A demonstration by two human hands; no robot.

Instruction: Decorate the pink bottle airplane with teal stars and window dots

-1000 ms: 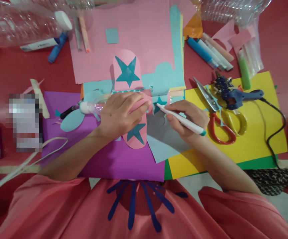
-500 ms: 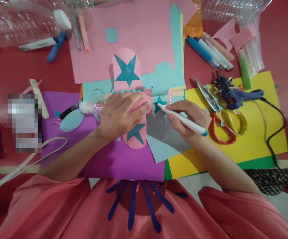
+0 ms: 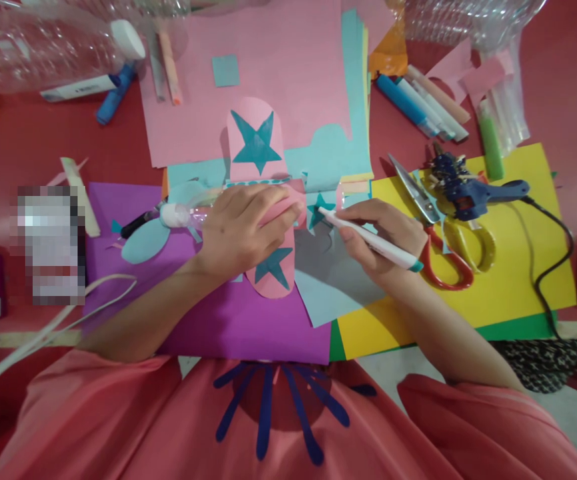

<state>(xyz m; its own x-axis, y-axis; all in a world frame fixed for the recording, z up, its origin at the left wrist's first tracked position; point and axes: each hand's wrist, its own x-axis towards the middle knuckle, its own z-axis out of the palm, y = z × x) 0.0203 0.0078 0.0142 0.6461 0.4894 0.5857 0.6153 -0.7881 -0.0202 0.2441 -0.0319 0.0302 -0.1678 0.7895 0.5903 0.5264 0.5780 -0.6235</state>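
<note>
A plastic bottle (image 3: pixel 199 216) with a white cap lies on its side, dressed with paper parts like a toy plane. My left hand (image 3: pixel 248 223) is wrapped over its middle, hiding much of the body. Pink paper wings (image 3: pixel 236 157) with teal stars reach out above and below that hand. Light blue paper blades (image 3: pixel 146 241) sit around the cap. In my right hand (image 3: pixel 388 233) is a white marker (image 3: pixel 373 241) with a teal end, held like a pen. Its tip touches a small teal star (image 3: pixel 320 211) on the light blue paper at the bottle's far end.
Scissors (image 3: pixel 448 267) and a blue glue gun (image 3: pixel 468 190) with a black cord lie on yellow paper (image 3: pixel 513 287) at the right. Several markers (image 3: pixel 408 107) rest beyond. Clear bottles (image 3: pixel 43 50) occupy the back corners. At the left is a blurred-out phone (image 3: pixel 51 247).
The marker tip has shifted very slightly right across the small star, my right hand moving with it. My left hand keeps its hold on the bottle.
</note>
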